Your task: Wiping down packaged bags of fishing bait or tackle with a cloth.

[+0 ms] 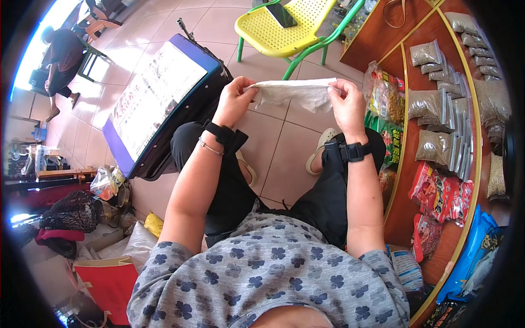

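A thin white cloth or tissue (293,92) is stretched between my two hands, its top edge nearly straight and its lower edge ragged and hanging loose. My left hand (237,100) pinches its left end between thumb and fingers. At the other end, my right hand (348,104) grips the corner the same way. The cloth hangs in the air over the tiled floor (275,147), between and beyond my knees. Just left of my left hand stands a dark suitcase (197,88) with a printed paper sheet (158,96) on top.
Ahead is a yellow chair (283,37) with green legs, a smartphone (281,15) on its seat. Wooden shelves (443,242) with bagged goods (426,104) rise close on my right. A red paper bag (104,287) stands lower left. A person (63,57) sits far left.
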`<state>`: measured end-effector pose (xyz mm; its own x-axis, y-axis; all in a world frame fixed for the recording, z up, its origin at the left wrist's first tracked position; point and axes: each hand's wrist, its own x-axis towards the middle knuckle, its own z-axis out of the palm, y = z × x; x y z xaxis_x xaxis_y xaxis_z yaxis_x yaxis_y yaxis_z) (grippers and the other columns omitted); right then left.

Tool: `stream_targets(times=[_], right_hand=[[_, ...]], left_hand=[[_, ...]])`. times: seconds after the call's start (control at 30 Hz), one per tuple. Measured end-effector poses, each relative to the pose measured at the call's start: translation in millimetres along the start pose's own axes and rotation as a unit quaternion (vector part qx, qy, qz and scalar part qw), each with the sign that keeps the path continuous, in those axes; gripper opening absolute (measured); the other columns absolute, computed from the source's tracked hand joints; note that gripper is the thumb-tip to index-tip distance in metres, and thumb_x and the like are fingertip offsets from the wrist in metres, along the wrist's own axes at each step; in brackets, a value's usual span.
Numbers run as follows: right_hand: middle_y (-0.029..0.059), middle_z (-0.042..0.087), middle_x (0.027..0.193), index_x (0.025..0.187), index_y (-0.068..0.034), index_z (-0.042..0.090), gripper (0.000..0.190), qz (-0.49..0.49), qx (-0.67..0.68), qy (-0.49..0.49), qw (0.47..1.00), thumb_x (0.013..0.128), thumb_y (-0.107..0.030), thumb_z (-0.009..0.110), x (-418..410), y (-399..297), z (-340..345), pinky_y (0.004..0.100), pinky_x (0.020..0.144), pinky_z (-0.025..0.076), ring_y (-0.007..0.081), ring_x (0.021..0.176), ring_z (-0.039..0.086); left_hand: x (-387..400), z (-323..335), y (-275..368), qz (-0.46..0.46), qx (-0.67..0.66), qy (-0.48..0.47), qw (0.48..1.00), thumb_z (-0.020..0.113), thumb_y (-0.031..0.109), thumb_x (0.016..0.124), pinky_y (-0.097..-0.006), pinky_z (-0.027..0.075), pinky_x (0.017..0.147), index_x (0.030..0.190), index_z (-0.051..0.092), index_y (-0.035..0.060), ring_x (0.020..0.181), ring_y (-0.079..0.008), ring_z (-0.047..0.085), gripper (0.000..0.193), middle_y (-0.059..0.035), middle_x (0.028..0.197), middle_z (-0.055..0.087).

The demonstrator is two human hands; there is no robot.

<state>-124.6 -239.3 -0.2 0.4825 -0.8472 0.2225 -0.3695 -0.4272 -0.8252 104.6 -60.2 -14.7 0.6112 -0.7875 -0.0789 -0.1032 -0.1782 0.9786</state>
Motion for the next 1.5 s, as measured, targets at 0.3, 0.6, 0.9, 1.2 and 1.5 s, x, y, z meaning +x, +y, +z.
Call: stream_targets(times=[0.3,0.6,0.9,1.2,1.5], right_hand=[[0.0176,0.067,0.090,0.101,0.003,0.059,0.023,-0.002,0.154,0.009,0.988,0.095,-0.018,0.063,-0.3,-9.3,-3.4,0.0360,0.074,0.052,0.0277,0.081,0.066],[0.0166,0.066,0.080,0.100,0.002,0.057,0.024,-0.065,0.036,0.068,0.995,0.094,-0.020,0.066,-5.4,-20.5,1.9,0.0361,0.068,0.051,0.0258,0.072,0.066],[0.0073,0.071,0.089,0.099,0.005,0.068,0.031,0.107,0.325,-0.150,0.927,0.086,-0.021,0.078,-2.5,-29.6,-3.3,0.0250,0.067,0.052,0.0094,0.077,0.064],[-0.0016,0.067,0.080,0.091,0.002,0.067,0.027,-0.005,0.113,-0.019,0.993,0.098,-0.024,0.064,-0.7,-19.0,-8.3,0.0222,0.064,0.046,0.0017,0.071,0.053],[0.0101,0.062,0.063,0.082,0.004,0.063,0.032,-0.032,0.089,0.015,0.995,0.095,-0.025,0.066,0.5,-19.9,-9.3,0.0298,0.055,0.044,0.0052,0.062,0.050]], left_hand=[[-0.3,5.7,0.3,-0.007,-0.030,0.019,0.999,0.064,0.021,0.096,-0.0196,0.042,0.059,0.101,0.066,0.0017,0.066,-0.0027,0.052,0.020,0.0046,0.078,0.062],[1.5,18.4,-8.5,0.022,-0.102,0.079,0.991,0.059,0.025,0.100,-0.0226,0.042,0.064,0.096,0.064,-0.0013,0.071,-0.0047,0.049,0.027,0.0026,0.080,0.060],[9.9,24.9,-8.6,0.060,-0.068,0.151,0.984,0.053,0.025,0.103,-0.0215,0.040,0.061,0.093,0.063,0.0042,0.068,-0.0029,0.046,0.024,0.0049,0.076,0.055],[8.0,21.6,-8.8,0.058,-0.009,0.164,0.985,0.056,0.023,0.100,-0.0272,0.042,0.059,0.086,0.060,-0.0002,0.063,-0.0068,0.046,0.028,-0.0020,0.067,0.056],[11.8,19.3,-7.4,0.043,-0.019,0.157,0.987,0.057,0.023,0.099,-0.0273,0.041,0.058,0.084,0.060,-0.0003,0.063,-0.0062,0.046,0.028,-0.0010,0.067,0.057]])
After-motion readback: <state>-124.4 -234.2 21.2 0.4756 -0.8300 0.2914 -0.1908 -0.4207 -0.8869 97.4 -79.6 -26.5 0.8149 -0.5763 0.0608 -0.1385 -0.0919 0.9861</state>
